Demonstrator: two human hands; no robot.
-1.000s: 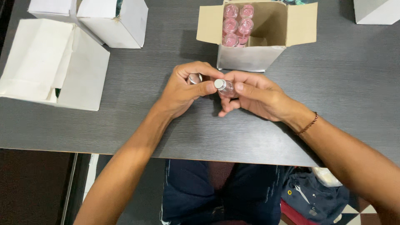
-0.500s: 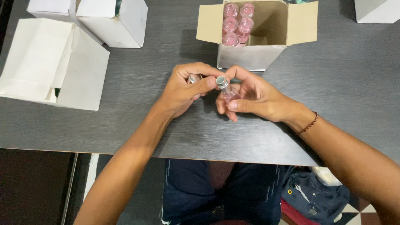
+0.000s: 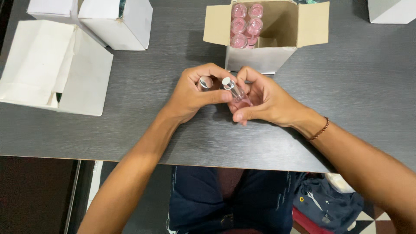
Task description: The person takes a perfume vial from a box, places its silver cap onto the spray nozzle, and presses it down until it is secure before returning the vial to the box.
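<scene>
With the right hand (image 3: pixel 264 102) pinching a pink vial (image 3: pixel 238 93) over the table (image 3: pixel 346 86) and the left hand (image 3: pixel 190 97) curled around a cap (image 3: pixel 204 82), capping seemingly needed careful alignment.

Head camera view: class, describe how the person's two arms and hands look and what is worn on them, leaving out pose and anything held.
Both forearms are bare, with no sleeves in view. The left hand wears nothing: no ring, watch or glove shows. The right hand is ungloved too, and at its wrist sits a thin reddish-brown braided cord bracelet. Fingernails are short and unpainted.
</scene>
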